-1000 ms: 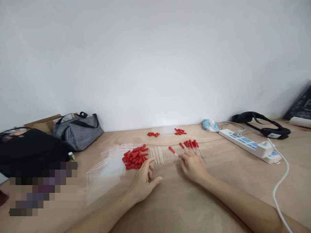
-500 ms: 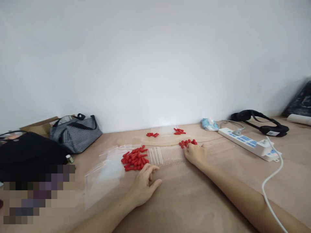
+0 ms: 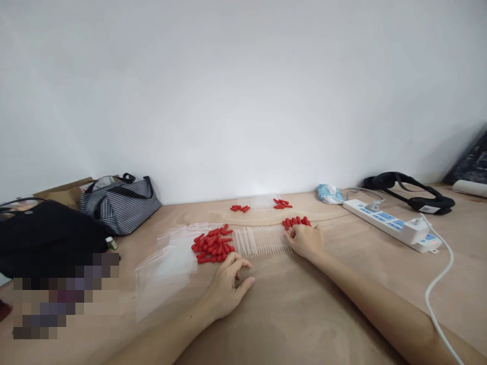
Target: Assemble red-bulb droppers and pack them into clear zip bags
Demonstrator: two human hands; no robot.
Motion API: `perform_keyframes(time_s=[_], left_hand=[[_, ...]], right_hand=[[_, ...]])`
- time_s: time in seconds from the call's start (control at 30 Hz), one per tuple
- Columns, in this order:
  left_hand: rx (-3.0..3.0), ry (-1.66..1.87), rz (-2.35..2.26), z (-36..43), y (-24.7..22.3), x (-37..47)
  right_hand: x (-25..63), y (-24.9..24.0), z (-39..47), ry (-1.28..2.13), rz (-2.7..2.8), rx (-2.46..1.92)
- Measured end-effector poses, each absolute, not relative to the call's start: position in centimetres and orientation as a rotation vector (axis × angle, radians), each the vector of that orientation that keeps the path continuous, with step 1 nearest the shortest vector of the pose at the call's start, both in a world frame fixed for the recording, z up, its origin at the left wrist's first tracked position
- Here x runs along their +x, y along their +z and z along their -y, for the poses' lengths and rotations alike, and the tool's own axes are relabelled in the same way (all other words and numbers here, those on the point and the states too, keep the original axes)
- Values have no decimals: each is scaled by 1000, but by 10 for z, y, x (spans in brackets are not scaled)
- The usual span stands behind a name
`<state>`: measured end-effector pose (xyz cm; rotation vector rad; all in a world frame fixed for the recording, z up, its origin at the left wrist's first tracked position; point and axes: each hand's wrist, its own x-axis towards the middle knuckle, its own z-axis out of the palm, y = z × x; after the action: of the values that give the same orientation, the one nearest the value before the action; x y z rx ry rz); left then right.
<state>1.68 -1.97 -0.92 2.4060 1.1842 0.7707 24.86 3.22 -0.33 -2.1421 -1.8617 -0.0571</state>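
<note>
A row of thin clear glass tubes lies side by side on the table. At its left end is a pile of red rubber bulbs. My left hand rests just in front of that pile, fingers loosely bent and thumb apart, holding nothing. My right hand is at the right end of the row, its fingers bent down and closed by the last tubes. What they pinch, if anything, is hidden. A smaller group of red bulbs sits right behind the right hand.
Clear zip bags lie left of the pile. Farther back are another tube row and small groups of red bulbs. A power strip with a white cable, a tissue pack and a black headset lie right; a striped bag stands left.
The fingertips of my right hand have shifted slightly left, off the small bulb group to the end of the tube row. My left hand stays put. The view has moved a little.
</note>
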Motion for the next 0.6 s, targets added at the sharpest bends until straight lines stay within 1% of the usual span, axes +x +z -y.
perform_keyframes(time_s=[0.13,0.27,0.33,0.4,0.5,0.6], left_hand=[[2396,832,-1236,20,-7,17],[2518,865,-1391,0,15,1],[2594,777,-1560,-19,31,-12],[2664,566,-1730,-37,43,-22],[2698,485,-1781,-58,49,-29],[2731,435,-1761,-65,46,-27]], right_hand=[[242,2,-34,14,1909,-2224],[241,7,-39,56,1920,-2244],[241,9,-41,68,1910,-2237],[242,9,-43,81,1899,-2233],[241,9,-43,89,1892,-2231],[241,8,-42,92,1888,-2223]])
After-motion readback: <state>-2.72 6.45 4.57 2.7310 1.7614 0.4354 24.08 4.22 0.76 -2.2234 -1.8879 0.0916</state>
